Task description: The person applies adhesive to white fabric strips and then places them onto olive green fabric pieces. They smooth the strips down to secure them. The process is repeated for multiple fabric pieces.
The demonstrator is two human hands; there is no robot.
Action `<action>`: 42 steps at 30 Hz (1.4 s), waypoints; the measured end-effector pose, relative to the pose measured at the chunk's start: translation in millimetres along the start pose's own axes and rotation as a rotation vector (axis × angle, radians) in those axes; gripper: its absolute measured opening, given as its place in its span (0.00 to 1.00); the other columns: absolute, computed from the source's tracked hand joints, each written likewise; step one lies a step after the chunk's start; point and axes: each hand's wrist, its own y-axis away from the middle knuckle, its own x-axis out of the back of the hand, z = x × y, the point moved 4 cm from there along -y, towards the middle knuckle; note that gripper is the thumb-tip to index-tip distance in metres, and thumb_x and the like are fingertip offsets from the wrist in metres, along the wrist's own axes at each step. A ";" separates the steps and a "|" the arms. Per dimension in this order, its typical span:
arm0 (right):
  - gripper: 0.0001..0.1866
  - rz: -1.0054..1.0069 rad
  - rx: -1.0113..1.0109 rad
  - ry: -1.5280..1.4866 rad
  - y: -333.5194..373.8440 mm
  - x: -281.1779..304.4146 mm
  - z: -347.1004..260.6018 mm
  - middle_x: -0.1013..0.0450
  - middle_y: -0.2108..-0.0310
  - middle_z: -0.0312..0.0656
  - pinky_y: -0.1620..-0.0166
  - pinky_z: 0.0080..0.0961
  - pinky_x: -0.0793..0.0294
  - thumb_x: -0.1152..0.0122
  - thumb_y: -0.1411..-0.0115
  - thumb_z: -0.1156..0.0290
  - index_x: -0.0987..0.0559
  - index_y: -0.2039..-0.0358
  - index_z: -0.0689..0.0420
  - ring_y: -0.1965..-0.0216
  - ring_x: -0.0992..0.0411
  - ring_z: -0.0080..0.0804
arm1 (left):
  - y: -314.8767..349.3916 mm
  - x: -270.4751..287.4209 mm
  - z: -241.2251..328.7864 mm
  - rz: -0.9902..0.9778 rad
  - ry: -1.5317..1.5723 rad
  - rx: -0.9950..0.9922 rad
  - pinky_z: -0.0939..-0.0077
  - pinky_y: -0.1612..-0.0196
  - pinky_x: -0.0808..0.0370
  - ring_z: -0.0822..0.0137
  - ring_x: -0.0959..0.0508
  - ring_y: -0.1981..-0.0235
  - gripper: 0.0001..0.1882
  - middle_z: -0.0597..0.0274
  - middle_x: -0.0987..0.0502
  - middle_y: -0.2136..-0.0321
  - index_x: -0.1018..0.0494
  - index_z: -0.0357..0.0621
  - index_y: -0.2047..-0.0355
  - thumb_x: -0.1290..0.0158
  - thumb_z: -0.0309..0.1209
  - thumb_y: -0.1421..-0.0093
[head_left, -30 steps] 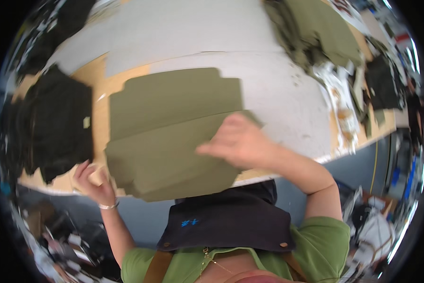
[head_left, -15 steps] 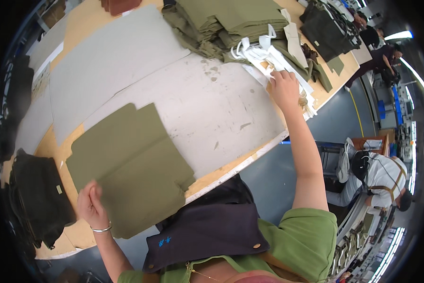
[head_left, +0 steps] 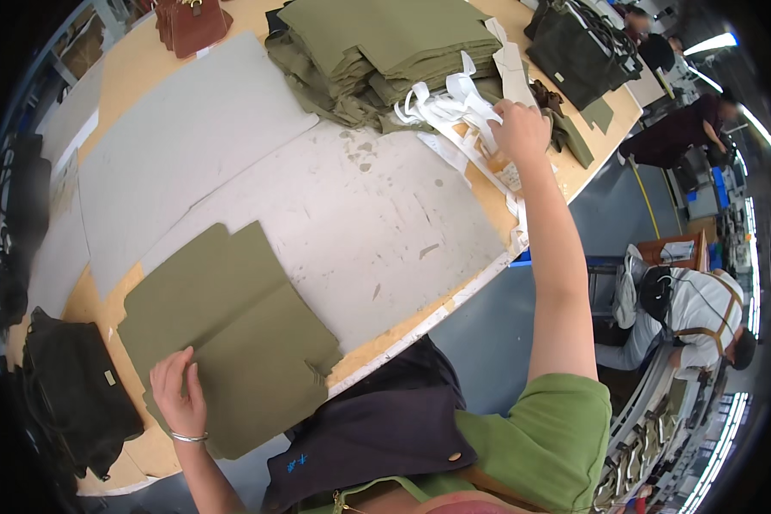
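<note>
My left hand (head_left: 180, 390) hovers over or rests lightly on an olive fabric panel (head_left: 231, 334), thumb apart from the loosely bent fingers. The panel lies flat with notched corners and a crease across it, its lower part reaching past the table's front edge. Farther off to the right, my outstretched right hand (head_left: 522, 133) is closed at a tangled heap of white strips (head_left: 450, 111), its fingertips bent down onto them. The palm hides part of what it grips. Behind the heap stands a thick stack of olive fabric pieces (head_left: 394, 34).
Black bags stand at the table's left (head_left: 81, 390) and far right (head_left: 582, 51). Reddish-brown leather pieces (head_left: 192, 26) sit at the back. A grey sheet (head_left: 188, 128) covers part of the wooden table. Beyond its right edge, a person in white (head_left: 702, 308) bends over a workbench.
My right hand has moved slightly farther across the white strips, and the strips have shifted. My left hand's fingers have parted over the panel. The whole view has turned a little.
</note>
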 end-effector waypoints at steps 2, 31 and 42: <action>0.11 -0.098 -0.101 0.088 -13.5 -3.9 9.9 0.21 0.64 0.37 0.56 0.38 0.30 0.31 0.51 0.60 0.17 0.66 0.47 0.58 0.25 0.39 | 0.5 -0.9 -0.7 -0.014 0.001 -0.004 0.66 0.56 0.32 0.57 0.24 0.63 0.11 0.56 0.22 0.66 0.23 0.39 0.62 0.46 0.19 0.47; 0.14 -0.724 -0.018 -1.428 117.3 11.8 -199.5 0.23 0.78 0.40 0.77 0.23 0.29 0.43 0.38 0.64 0.24 0.61 0.62 0.82 0.28 0.23 | -121.0 -79.5 86.0 -0.021 0.252 -0.252 0.64 0.46 0.31 0.53 0.28 0.51 0.16 0.53 0.25 0.54 0.26 0.43 0.54 0.50 0.19 0.44; 0.13 -0.883 0.140 -1.102 171.8 11.5 -180.4 0.25 0.81 0.41 0.71 0.28 0.30 0.38 0.44 0.64 0.26 0.61 0.55 0.77 0.27 0.35 | -109.3 -162.9 99.3 -0.286 -0.012 -0.320 0.60 0.43 0.40 0.64 0.37 0.40 0.23 0.69 0.36 0.39 0.30 0.55 0.46 0.47 0.30 0.44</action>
